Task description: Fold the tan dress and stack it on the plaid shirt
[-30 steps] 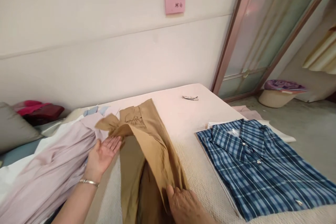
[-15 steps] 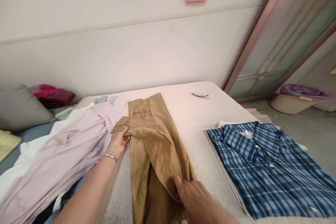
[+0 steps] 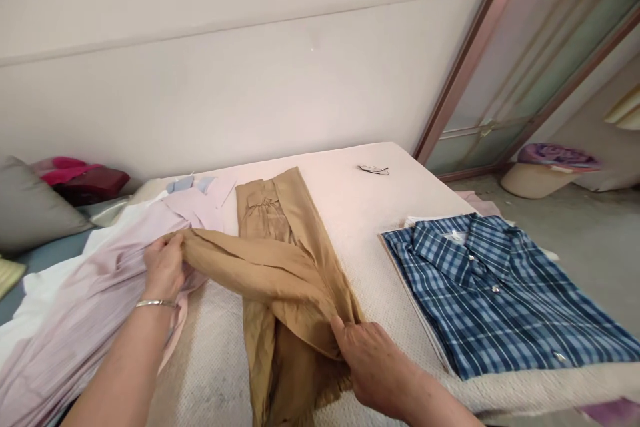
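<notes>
While both hands grip it, the tan thin-fabric garment (image 3: 280,267) lies lengthwise on the cream textured bed cover (image 3: 360,227), 1 sleeve drawn out sideways. The left hand (image 3: 163,267) is clenched on the sleeve end, over the pale pink crumpled garment (image 3: 85,293) under those fingers. The right hand (image 3: 373,363) pinches the tan cloth at the near side, its fingers closed on a fold. This looks like the sleeve-folding step; the next move would call for laying that sleeve flat across the body. Beyond the right fingers lies 1 folded blue plaid shirt (image 3: 495,293). Count: 1 tan garment, 1 pink garment, 1 plaid shirt, 2 hands.
</notes>
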{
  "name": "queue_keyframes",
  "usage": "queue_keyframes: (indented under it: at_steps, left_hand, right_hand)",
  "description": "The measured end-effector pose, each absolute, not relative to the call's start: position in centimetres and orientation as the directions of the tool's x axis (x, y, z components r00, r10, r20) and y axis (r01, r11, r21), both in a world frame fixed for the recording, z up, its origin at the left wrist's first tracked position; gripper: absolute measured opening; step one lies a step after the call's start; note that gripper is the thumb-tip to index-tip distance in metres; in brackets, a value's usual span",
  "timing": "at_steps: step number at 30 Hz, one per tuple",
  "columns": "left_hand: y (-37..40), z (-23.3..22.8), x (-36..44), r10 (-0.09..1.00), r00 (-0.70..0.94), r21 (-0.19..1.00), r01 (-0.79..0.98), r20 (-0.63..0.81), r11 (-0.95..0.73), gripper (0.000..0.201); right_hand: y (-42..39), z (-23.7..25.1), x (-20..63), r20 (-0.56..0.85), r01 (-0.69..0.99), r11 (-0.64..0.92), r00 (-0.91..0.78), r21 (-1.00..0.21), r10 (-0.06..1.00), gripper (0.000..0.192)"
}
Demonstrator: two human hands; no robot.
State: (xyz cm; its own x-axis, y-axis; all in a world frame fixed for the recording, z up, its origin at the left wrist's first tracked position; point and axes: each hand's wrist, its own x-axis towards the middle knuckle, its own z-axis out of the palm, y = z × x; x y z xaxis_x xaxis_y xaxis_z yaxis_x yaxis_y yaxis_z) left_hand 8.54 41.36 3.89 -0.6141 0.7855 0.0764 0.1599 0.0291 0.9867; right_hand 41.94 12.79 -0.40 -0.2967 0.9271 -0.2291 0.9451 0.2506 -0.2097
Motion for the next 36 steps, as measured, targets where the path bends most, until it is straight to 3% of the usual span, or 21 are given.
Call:
queue_keyframes:
  at_steps: [6, 10, 12, 16, 21, 25, 28, 31, 36]
  left_hand:
    - [39.8, 4.9, 8.0, 0.813, -0.563, 0.988, 0.126, 0.147, -0.091, 0.015]
    - [38.9, 5.9, 8.2, 0.786, -0.58, 0.973, 0.199, 0.215, -0.119, 0.014]
    - [38.4, 6.4, 8.6, 0.793, -0.567, 0.969, 0.212, 0.226, -0.124, 0.015]
    - [37.5, 7.3, 9.6, 0.888, -0.408, 0.976, 0.128, 0.214, -0.176, 0.014]
    - [38.1, 6.4, 9.6, 0.879, -0.449, 0.986, 0.102, 0.161, -0.128, 0.015]
    - [38.9, 5.3, 8.6, 0.894, -0.434, 0.993, 0.011, 0.11, -0.117, 0.021]
    - [39.1, 4.9, 8.1, 0.908, -0.402, 0.992, 0.012, 0.12, -0.126, 0.02]
    - [39.2, 4.7, 7.8, 0.924, -0.365, 0.994, 0.039, 0.109, -0.102, 0.017]
    - [39.0, 4.7, 8.5, 0.906, -0.418, 0.998, 0.025, 0.068, -0.063, 0.016]
  right_hand:
    - [14.0, 2.0, 42.6, -0.389, 0.943, 0.173, -0.278, -0.284, 0.878, 0.067]
    - [15.0, 3.6, 45.3, -0.433, 0.923, 0.076, -0.249, -0.378, 0.867, 0.028]
    - [15.6, 4.1, 46.7, -0.419, 0.931, -0.027, -0.138, -0.363, 0.897, 0.017]
    - [16.3, 3.9, 47.5, -0.337, 0.961, -0.153, 0.069, -0.23, 0.939, 0.027]
    - [16.2, 3.4, 46.3, -0.457, 0.983, -0.071, -0.016, -0.172, 0.889, 0.038]
    - [16.5, 3.8, 47.0, -0.501, 0.985, -0.126, 0.049, -0.12, 0.864, 0.04]
    - [16.9, 4.0, 47.1, -0.502, 0.973, -0.171, 0.072, -0.153, 0.862, 0.043]
    - [17.1, 3.7, 46.5, -0.542, 0.974, -0.123, 0.0, -0.191, 0.841, 0.034]
    - [16.9, 2.4, 46.1, -0.541, 0.985, -0.105, 0.015, -0.136, 0.841, 0.027]
